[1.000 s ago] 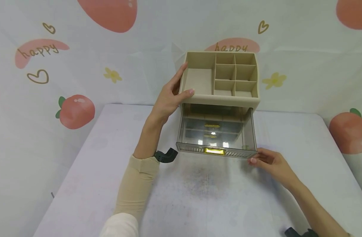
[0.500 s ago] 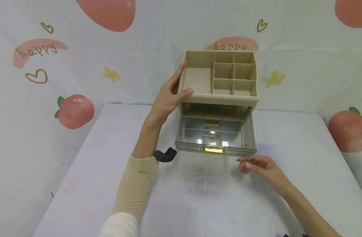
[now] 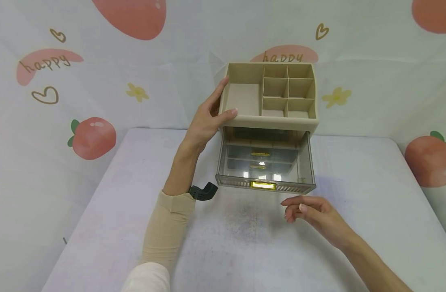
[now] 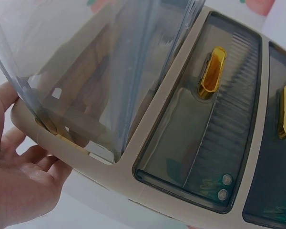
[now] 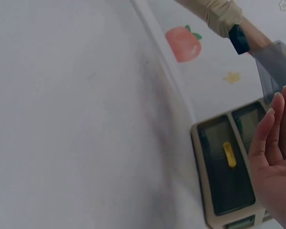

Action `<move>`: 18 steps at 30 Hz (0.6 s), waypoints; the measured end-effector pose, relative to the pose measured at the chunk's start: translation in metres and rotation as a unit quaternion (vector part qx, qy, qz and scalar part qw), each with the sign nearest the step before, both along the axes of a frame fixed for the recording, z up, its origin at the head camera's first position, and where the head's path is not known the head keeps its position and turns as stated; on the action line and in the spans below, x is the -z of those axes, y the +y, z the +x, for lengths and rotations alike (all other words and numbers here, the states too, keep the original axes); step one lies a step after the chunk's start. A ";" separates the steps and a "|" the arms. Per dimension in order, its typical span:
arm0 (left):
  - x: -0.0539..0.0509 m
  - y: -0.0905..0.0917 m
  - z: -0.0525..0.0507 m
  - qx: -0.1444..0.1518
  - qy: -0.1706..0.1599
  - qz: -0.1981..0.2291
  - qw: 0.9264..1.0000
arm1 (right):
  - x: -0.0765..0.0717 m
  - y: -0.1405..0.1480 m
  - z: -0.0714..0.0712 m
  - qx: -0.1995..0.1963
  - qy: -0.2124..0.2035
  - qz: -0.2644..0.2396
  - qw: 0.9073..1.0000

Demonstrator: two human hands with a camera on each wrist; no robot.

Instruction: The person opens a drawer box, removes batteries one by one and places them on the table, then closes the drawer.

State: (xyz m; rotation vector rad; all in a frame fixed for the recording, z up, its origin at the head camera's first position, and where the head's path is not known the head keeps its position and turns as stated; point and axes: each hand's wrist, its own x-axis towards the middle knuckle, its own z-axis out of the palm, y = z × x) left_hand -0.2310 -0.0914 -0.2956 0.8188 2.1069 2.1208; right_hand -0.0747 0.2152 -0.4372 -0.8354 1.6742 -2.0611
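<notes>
A beige desktop drawer organizer point(image 3: 274, 121) stands toward the back of the table, with open compartments on top. Its clear grey top drawer point(image 3: 230, 181) is pulled out and looks bare inside; a gold handle point(image 3: 263, 185) marks its front. My left hand point(image 3: 204, 123) holds the organizer's upper left side, thumb over the front rim. In the left wrist view, two lower drawers point(image 4: 181, 143) are closed beside the extended one. My right hand point(image 3: 321, 217) hovers in front of and below the drawer's right corner, fingers loosely bent, holding nothing and touching nothing.
The white-covered table point(image 3: 109, 227) runs to a patterned backdrop point(image 3: 179, 81) with fruit and flower prints just behind the organizer. A black wrist mount point(image 3: 204, 191) sticks out from the left forearm near the drawer's left corner.
My right hand has left the drawer's front right corner and moved left and toward me. The left hand, the organizer and the pulled-out drawer have stayed in place.
</notes>
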 end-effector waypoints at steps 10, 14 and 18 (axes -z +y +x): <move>0.000 0.001 0.000 0.000 -0.006 0.002 1.000 | -0.011 -0.018 0.003 -0.034 0.041 -0.057 0.997; 0.000 0.000 0.000 0.000 -0.005 0.001 1.000 | -0.018 -0.024 0.005 -0.030 0.043 -0.063 0.997; 0.000 0.000 -0.001 0.002 -0.002 0.000 1.000 | -0.026 -0.031 0.006 -0.017 0.034 -0.049 0.998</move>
